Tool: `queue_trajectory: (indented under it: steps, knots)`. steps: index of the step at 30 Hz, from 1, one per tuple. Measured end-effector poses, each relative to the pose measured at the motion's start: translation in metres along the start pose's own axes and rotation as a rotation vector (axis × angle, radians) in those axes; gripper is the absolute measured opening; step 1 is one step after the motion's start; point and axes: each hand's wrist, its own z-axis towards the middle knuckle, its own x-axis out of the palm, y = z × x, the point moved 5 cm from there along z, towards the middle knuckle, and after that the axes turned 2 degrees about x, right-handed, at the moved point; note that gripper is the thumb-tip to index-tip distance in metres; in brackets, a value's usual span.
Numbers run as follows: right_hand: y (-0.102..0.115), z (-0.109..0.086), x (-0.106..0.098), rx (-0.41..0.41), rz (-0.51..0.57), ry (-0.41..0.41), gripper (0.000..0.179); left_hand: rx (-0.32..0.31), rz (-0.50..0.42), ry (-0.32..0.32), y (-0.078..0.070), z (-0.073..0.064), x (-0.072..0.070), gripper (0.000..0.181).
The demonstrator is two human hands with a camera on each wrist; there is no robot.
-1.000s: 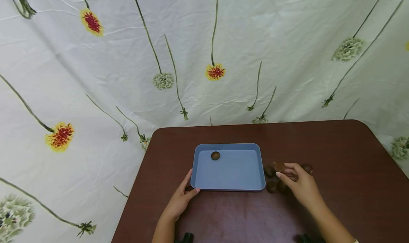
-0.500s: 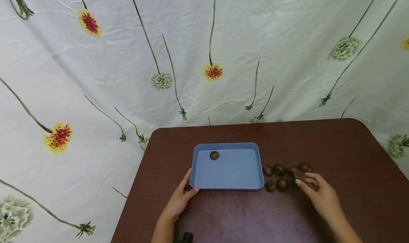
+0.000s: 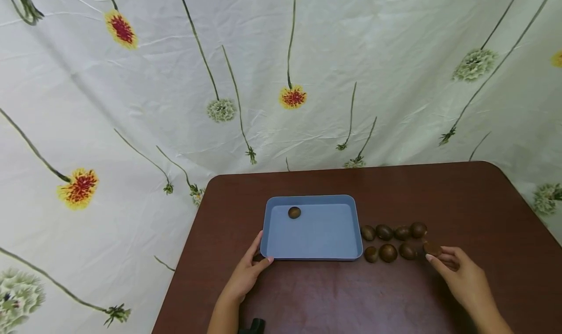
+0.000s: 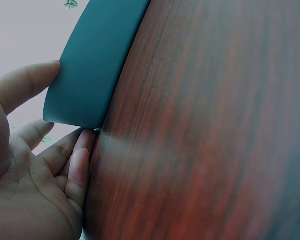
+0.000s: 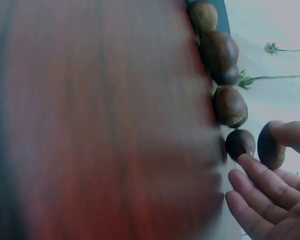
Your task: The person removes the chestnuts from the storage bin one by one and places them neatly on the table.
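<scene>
My left hand (image 3: 242, 275) holds the near left corner of a shallow blue tray (image 3: 313, 257), thumb at the front side and fingers along the left side. In the left wrist view, the fingertips lie against the tray's wall (image 4: 92, 65). One brown chestnut (image 3: 294, 212) sits inside the tray toward the back left. My right hand (image 3: 466, 275) pinches another chestnut (image 3: 432, 248) between thumb and fingers, at the right end of the front row. Several chestnuts (image 3: 388, 253) stand in two rows right of the tray. The right wrist view shows the held chestnut (image 5: 271, 145) under my thumb.
A dark brown wooden table (image 3: 333, 300) carries everything. Behind it hangs a pale cloth (image 3: 395, 41) printed with flowers. A small black object (image 3: 257, 325) shows at the bottom edge, beside my left forearm.
My right hand has moved right with the pinched chestnut, from beside the tray, past the rows, to the front row's right end. The left hand stays at the tray corner.
</scene>
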Motion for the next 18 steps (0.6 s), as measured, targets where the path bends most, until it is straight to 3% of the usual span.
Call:
queue_trajectory:
  steps: [8,18]
  knots:
    - [-0.004,0.004,0.0,-0.046,-0.073,-0.013,0.074,-0.011,0.011,-0.004,-0.001,0.001,0.001,0.082]
    - [-0.005,0.014,0.002,-0.05,-0.122,0.045,0.074,0.003,0.007,0.0,-0.002,0.0,0.001,0.082]
